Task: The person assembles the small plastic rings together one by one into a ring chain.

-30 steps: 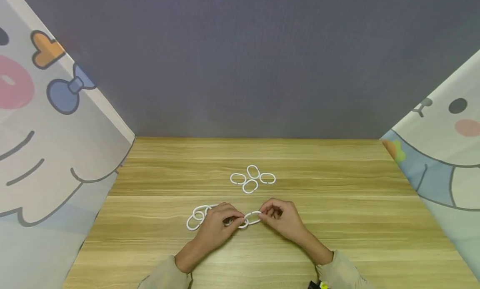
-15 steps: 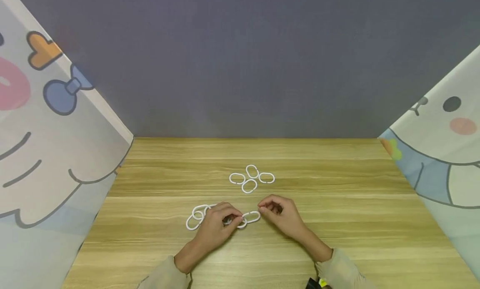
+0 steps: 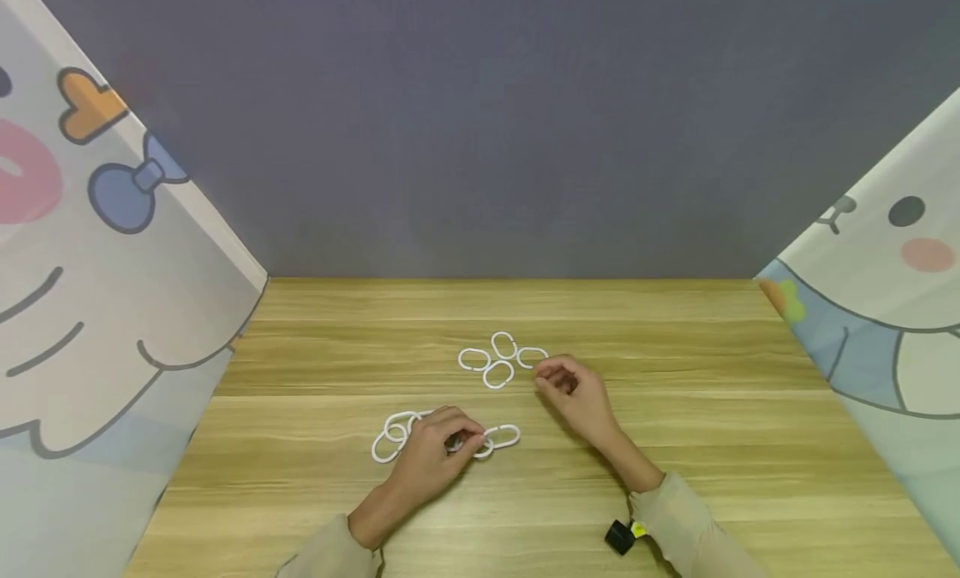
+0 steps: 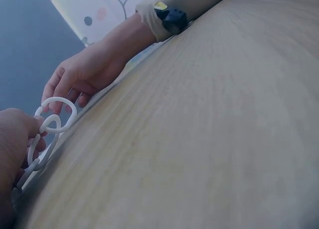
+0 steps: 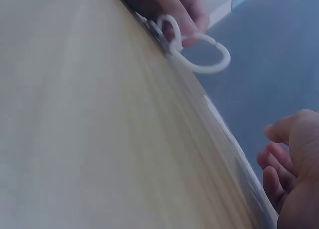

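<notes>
Grey wall (image 3: 510, 128) is rising behind everything, with cartoon-printed panels (image 3: 877, 353) flanking it on both sides. Below, a wood-grained surface (image 3: 750, 444) is spreading out towards me, and tan sleeves (image 3: 678, 515) are covering the person's forearms at its near edge. Both hands are working well below the wall. The left hand (image 3: 438, 444) is lying over a white plastic chain (image 3: 492, 444), thumb and fingertip pinching it close to its right end. The right hand (image 3: 581, 399) is holding nothing; its fingers are curving loosely, thumb just short of them in a narrow gap, beside the rightmost loose link (image 3: 532, 349). Whether a fingertip is touching that link, I cannot tell. Four loose links (image 3: 501, 361) are lying in a cluster beyond the chain, nearly edge to edge. A clumsy pinch there could be nudging the neighbours away, since they are sitting so close and so flat. On the chain, the end link (image 3: 517, 434) is jutting past the left fingertips and showing a small slit; a sideways tug could be slipping it free through that gap.
</notes>
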Motion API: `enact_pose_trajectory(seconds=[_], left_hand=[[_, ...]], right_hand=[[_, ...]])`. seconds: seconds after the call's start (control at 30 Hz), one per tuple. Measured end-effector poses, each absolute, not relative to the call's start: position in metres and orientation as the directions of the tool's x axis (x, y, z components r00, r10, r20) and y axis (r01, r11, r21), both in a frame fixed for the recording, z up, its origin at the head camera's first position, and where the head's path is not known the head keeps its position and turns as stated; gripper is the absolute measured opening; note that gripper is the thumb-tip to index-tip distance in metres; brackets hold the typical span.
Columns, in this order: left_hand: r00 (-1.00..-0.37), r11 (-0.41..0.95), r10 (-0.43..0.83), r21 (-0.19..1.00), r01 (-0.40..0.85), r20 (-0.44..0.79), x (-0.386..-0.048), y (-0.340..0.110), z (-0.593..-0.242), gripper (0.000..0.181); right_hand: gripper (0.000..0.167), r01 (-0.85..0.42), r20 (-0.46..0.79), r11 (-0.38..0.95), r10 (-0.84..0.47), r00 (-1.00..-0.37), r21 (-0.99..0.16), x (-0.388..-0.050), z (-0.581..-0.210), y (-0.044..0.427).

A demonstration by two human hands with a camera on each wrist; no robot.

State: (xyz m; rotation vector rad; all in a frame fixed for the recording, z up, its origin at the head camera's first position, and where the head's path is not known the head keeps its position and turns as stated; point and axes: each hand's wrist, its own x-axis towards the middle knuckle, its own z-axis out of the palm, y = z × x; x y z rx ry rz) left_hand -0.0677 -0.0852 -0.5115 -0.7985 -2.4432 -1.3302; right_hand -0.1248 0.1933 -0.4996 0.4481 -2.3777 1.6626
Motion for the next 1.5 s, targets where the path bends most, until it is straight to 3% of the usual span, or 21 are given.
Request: enact_pose_trajectory(seconds=[0.37,0.6,1.0,1.5], left_hand=[[-0.817,0.438,0.341,0.691,0.575,0.464,-0.068,-0.084,-0.511,0.009],[-0.821,0.44,0.342,0.694,0.57,0.457,-0.068,-0.084,-0.511,0.009],[-0.824,0.438,0.341,0.699,0.566,0.453,-0.067,-0.085,-0.513,0.009],[-0.821,0.442,0.343,0.693,0.569,0.456,-0.068,-0.084,-0.512,0.01]], right_hand=[[0.039,-0.376,0.368,0.445,-0.108,-0.923,-0.813,-0.147,-0.499,0.197],[0.053,-0.385,0.348,0.561,-0.177,-0.921,-0.733,-0.153,-0.5,0.196],[0.047,-0.427,0.362,0.617,-0.236,-0.902,-0.661,-0.152,-0.503,0.195],[0.041,-0.33,0.26,0.623,-0.204,-0.944,-0.709,-0.149,-0.496,0.198]])
